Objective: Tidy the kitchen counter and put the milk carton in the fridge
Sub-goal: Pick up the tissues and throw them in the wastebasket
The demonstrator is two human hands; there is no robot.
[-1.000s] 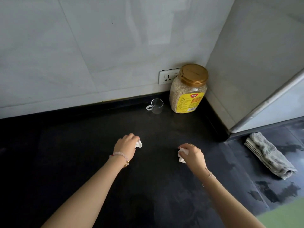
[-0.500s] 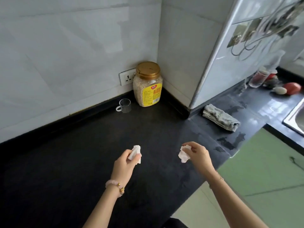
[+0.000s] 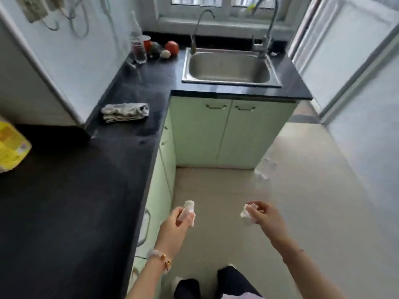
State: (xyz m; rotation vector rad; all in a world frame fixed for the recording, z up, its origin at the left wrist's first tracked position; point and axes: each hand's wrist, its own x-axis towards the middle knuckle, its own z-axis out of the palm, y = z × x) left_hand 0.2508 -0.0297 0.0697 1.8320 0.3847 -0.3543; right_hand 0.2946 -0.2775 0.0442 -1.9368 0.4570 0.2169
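Two hands held paper scraps over the floor, off the counter (image 3: 64,201).
The left hand (image 3: 176,225) pinched one white scrap (image 3: 189,210), upright; the right hand (image 3: 264,216) pinched another crumpled scrap (image 3: 247,211). One folded cloth (image 3: 125,112), one sink (image 3: 228,67) and two taps lay beyond; no milk carton showed.

yellow-labelled jar (image 3: 11,147): cut by left edge, lid unseen | produce (image 3: 164,49) at counter's far corner: blurred, kinds unclear | white scraps (image 3: 262,174) on floor: too smeared to identify

Both hands — left hand (image 3: 175,225), right hand (image 3: 266,219) — pinch white paper scraps above the floor (image 3: 302,190).
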